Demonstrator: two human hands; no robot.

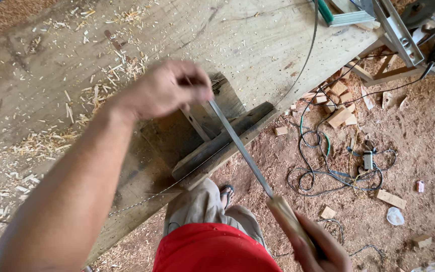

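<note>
Hands grip slim steel file by its wooden handle over rough workbench.

The file's tip is hidden under the left hand. The right hand is cut off by the bottom edge, covering much of the wooden handle.

Left hand fisted, arm outstretched, right hand gripping
</note>
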